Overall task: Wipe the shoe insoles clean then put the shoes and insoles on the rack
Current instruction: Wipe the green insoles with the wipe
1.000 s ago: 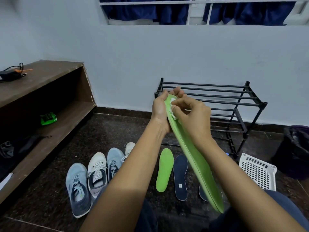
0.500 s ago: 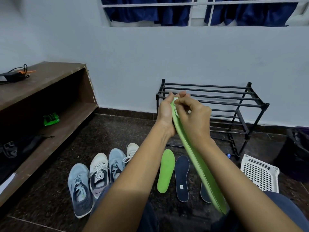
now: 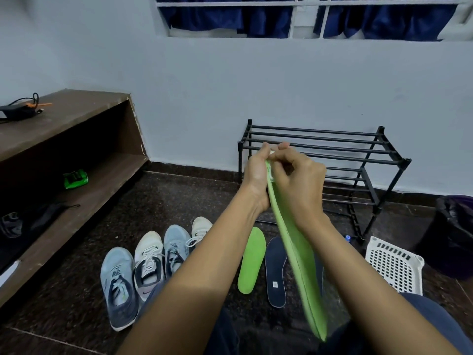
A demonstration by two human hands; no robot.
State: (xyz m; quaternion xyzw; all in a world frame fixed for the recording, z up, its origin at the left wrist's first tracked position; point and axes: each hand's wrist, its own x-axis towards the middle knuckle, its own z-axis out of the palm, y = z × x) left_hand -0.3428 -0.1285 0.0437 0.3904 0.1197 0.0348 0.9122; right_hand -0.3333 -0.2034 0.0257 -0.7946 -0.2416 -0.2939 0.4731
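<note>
I hold a green insole [image 3: 297, 252] edge-on in front of me. My left hand [image 3: 257, 172] grips its far end. My right hand [image 3: 298, 180] pinches a small white wipe [image 3: 271, 152] against the insole's tip. On the floor lie a second green insole [image 3: 252, 261] and a navy insole [image 3: 276, 271]; another dark insole is mostly hidden behind the held one. Several shoes [image 3: 148, 262], blue-grey and white, stand in a row at the left. The black metal rack [image 3: 363, 160] stands bare against the wall behind my hands.
A brown wooden shelf unit [image 3: 76, 139] runs along the left, with a green object [image 3: 75, 178] and dark items on it. A white perforated basket [image 3: 394, 265] sits at the right, beside a dark bin [image 3: 455, 234]. My knees fill the bottom edge.
Both hands and the insole have shifted slightly right and down in view. My right fingers have slid the wipe up to the insole's very tip.
</note>
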